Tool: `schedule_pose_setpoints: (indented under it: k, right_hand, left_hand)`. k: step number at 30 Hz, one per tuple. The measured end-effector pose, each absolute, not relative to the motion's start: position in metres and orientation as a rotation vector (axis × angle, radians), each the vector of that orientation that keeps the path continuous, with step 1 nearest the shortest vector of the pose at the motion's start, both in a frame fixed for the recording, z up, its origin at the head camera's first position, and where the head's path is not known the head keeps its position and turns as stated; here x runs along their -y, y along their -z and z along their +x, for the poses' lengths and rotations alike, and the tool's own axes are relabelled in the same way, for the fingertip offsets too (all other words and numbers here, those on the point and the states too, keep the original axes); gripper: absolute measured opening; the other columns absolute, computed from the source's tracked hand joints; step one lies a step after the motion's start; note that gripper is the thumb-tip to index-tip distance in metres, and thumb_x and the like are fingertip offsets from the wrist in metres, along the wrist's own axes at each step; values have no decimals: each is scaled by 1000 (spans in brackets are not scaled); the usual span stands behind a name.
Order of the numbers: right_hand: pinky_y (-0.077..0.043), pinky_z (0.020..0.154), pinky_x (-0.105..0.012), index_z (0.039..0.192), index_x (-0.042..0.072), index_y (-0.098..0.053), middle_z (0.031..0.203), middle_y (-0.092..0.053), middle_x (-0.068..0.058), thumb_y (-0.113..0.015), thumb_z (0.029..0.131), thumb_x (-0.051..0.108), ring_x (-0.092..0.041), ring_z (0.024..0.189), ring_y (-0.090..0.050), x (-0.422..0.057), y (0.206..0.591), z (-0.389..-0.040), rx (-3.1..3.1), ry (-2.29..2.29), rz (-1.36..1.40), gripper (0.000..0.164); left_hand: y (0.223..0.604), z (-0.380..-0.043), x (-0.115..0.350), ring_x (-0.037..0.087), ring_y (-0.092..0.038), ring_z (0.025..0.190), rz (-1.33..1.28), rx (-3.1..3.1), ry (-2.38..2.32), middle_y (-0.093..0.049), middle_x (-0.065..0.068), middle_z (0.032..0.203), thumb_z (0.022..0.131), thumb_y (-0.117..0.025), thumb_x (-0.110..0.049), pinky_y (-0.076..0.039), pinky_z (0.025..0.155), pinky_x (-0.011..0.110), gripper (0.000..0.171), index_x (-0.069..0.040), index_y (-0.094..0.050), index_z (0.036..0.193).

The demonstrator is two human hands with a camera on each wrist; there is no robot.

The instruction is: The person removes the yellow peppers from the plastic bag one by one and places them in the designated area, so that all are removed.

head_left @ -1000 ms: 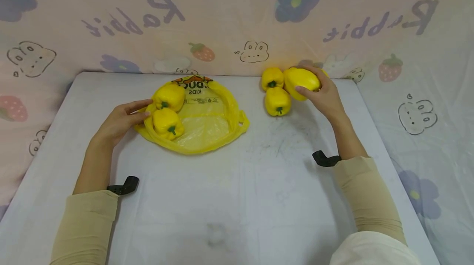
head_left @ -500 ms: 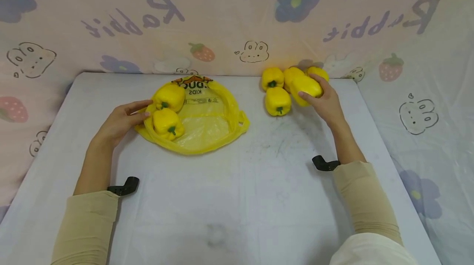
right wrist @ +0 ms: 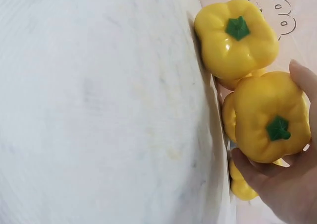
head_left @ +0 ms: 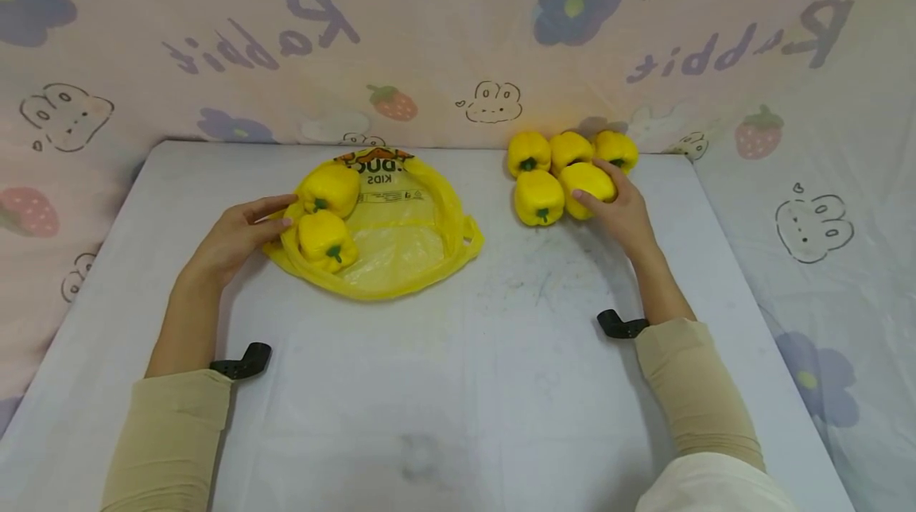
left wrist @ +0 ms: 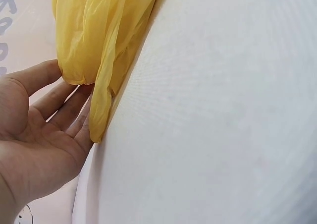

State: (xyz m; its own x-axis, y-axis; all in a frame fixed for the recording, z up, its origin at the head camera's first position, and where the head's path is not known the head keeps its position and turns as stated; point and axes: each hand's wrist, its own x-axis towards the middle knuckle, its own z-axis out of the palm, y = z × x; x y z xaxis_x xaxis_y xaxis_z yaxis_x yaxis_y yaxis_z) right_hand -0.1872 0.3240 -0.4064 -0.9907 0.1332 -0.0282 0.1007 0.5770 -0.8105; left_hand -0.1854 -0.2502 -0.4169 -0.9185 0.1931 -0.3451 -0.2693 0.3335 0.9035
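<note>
My left hand [head_left: 239, 234] rests its loosely extended fingers on the left rim of a yellow plastic bag [head_left: 401, 246]. In the left wrist view the fingertips are hidden behind the hanging film of the bag [left wrist: 101, 45]. The bag lies with its mouth spread and rim rolled, and two yellow bell peppers [head_left: 329, 190] sit inside at its left. My right hand [head_left: 621, 206] grips another yellow bell pepper [right wrist: 270, 110] between thumb and fingers, its green stem facing the right wrist camera. It is right beside the front bell pepper [head_left: 539, 198] of the group at the back right.
Behind the held pepper, three more bell peppers [head_left: 572, 149] stand in a row along the back edge of the white table [head_left: 429, 385]. A patterned curtain [head_left: 444, 35] rises directly behind that edge. The bag's handle loop [head_left: 472, 234] points right.
My right hand has brought its bell pepper forward and down from over the back row to beside the front pepper, uncovering the row behind. The left hand and the bag stay put.
</note>
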Motion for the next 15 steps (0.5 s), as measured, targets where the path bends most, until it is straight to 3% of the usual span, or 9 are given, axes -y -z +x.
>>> schedule_pose_setpoints:
  k: [15]
  right_hand:
    - [-32, 108, -53, 153, 25, -39, 155, -38, -10, -74, 86, 49, -32, 130, -39, -325, 416, -185, 2766, -1396, -205, 80]
  left_hand:
    - [419, -187, 251, 25, -21, 148, -61, -2209, -1615, -26, 7, 162, 98, -64, -32, -21, 120, 45, 63, -9, -40, 152]
